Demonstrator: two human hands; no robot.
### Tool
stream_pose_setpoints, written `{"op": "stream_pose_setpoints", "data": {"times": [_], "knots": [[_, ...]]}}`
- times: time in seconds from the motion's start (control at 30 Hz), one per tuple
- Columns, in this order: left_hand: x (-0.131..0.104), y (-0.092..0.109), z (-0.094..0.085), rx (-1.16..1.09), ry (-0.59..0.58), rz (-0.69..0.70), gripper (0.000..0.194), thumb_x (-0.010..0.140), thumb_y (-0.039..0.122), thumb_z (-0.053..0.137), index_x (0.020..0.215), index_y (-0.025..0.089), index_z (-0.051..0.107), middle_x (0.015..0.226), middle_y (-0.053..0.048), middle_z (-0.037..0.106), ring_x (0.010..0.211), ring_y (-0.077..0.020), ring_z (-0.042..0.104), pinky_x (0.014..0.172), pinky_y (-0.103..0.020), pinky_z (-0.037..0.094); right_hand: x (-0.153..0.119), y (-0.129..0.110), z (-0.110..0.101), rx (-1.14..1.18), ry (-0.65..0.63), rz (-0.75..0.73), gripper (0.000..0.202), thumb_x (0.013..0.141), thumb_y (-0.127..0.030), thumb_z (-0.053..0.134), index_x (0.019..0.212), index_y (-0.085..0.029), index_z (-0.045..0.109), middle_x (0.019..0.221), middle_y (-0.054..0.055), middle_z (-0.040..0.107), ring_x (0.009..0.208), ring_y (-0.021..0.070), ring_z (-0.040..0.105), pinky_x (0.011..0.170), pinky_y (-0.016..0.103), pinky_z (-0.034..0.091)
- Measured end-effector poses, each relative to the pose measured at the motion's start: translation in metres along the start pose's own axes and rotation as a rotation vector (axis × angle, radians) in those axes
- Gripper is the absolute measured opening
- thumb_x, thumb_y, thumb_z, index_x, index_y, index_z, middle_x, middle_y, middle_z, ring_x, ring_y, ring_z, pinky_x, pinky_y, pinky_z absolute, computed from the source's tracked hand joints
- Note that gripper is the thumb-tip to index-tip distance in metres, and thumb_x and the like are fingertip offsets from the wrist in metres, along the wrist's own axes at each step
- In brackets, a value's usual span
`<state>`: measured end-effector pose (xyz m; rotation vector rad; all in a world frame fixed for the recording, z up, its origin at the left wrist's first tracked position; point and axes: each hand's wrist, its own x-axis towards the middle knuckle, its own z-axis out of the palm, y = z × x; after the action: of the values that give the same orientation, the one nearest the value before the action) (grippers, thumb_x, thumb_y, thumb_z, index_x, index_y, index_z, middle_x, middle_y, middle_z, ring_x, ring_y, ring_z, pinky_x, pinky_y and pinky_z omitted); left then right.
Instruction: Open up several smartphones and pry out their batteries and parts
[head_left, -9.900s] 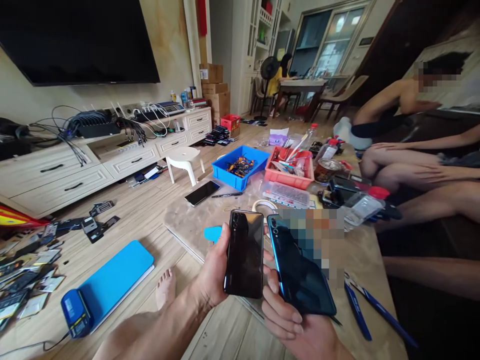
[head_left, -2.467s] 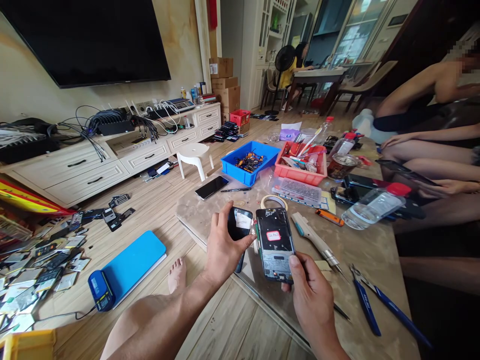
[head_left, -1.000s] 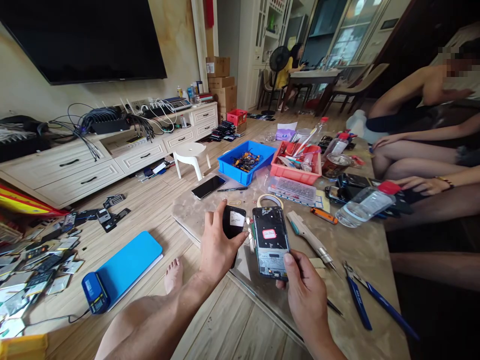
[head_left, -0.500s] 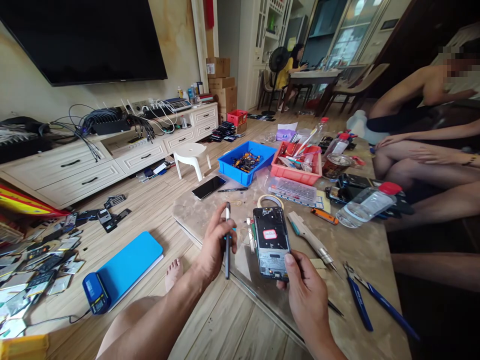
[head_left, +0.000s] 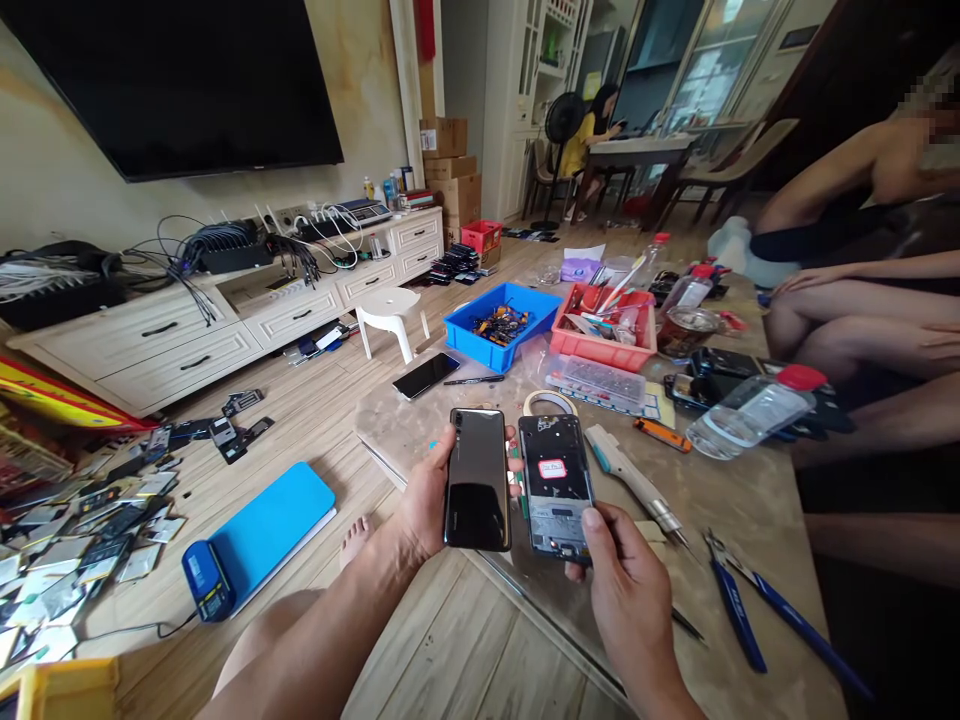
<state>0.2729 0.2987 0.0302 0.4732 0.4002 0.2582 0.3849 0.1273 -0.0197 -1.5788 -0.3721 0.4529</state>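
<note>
My left hand (head_left: 427,500) is closed around a smartphone (head_left: 478,480) with a glossy dark back, thumb on its left edge and fingertips showing at its right edge. Its camera side faces up toward me. Close by on the right, my right hand (head_left: 630,570) grips an opened phone frame (head_left: 556,480) by its lower right corner. That frame is black on top and grey below, with a pink-bordered handwritten label. Both are held above the near edge of the stone-like table (head_left: 405,430). A roll of tape (head_left: 550,402) lies just behind the frame.
Right of my hands lie a white handheld tool (head_left: 634,480), blue-handled pliers (head_left: 739,610) and an orange cutter (head_left: 662,434). Behind stand a blue bin (head_left: 495,350), a red bin (head_left: 607,350) and a bottle (head_left: 750,415). A person's legs (head_left: 862,320) are at the right.
My left hand has turned the smartphone from edge-on to its back facing me. The right hand still holds the phone frame. The whole view has shifted slightly.
</note>
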Motion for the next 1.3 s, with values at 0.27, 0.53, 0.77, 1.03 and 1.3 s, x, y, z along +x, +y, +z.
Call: {"op": "stream_pose_setpoints", "data": {"times": [0.27, 0.53, 0.77, 1.03, 1.3], "knots": [[-0.001, -0.001, 0.003, 0.082, 0.068, 0.061, 0.067, 0.100, 0.063, 0.050, 0.140, 0.011, 0.063, 0.099, -0.016, 0.080, 0.079, -0.0256, 0.077, 0.070, -0.033, 0.062, 0.000, 0.000, 0.000, 0.011, 0.008, -0.005, 0.055, 0.082, -0.072, 0.070, 0.096, -0.020, 0.073, 0.085, 0.005, 0.070, 0.067, 0.0182, 0.062, 0.044, 0.025, 0.056], [0.001, -0.008, 0.003, 0.166, 0.054, 0.306, 0.043, 0.087, 0.029, 0.077, 0.127, 0.016, 0.066, 0.118, -0.015, 0.077, 0.087, -0.0264, 0.078, 0.076, -0.041, 0.065, 0.001, 0.003, 0.000, 0.041, 0.009, 0.013, 0.054, 0.081, -0.070, 0.073, 0.100, -0.019, 0.073, 0.087, 0.005, 0.071, 0.065, 0.0168, 0.061, 0.045, 0.026, 0.057], [0.014, 0.006, -0.015, 0.267, 0.245, 0.347, 0.058, 0.070, 0.006, 0.075, 0.124, 0.019, 0.060, 0.122, -0.014, 0.076, 0.090, -0.0299, 0.078, 0.077, -0.046, 0.065, 0.003, 0.008, 0.002, 0.127, -0.089, 0.092, 0.049, 0.077, -0.061, 0.081, 0.102, -0.019, 0.072, 0.084, 0.003, 0.073, 0.055, 0.0162, 0.065, 0.050, 0.029, 0.057], [0.039, 0.034, -0.071, 0.439, 0.453, 0.389, 0.036, 0.070, 0.011, 0.077, 0.102, 0.016, 0.063, 0.080, -0.007, 0.076, 0.064, -0.0216, 0.072, 0.063, -0.035, 0.060, 0.009, 0.011, -0.003, 0.233, -0.154, 0.126, 0.055, 0.077, -0.058, 0.082, 0.113, -0.018, 0.073, 0.100, 0.008, 0.078, 0.071, 0.0221, 0.076, 0.053, 0.026, 0.053], [0.048, 0.040, -0.085, 0.713, 0.713, 0.575, 0.036, 0.079, 0.023, 0.072, 0.113, 0.016, 0.063, 0.082, -0.003, 0.067, 0.076, -0.0214, 0.068, 0.071, -0.033, 0.055, 0.010, 0.004, -0.010, 0.305, -0.136, 0.206, 0.052, 0.070, -0.056, 0.089, 0.102, -0.017, 0.075, 0.090, 0.007, 0.078, 0.070, 0.0232, 0.078, 0.054, 0.025, 0.053]]}}
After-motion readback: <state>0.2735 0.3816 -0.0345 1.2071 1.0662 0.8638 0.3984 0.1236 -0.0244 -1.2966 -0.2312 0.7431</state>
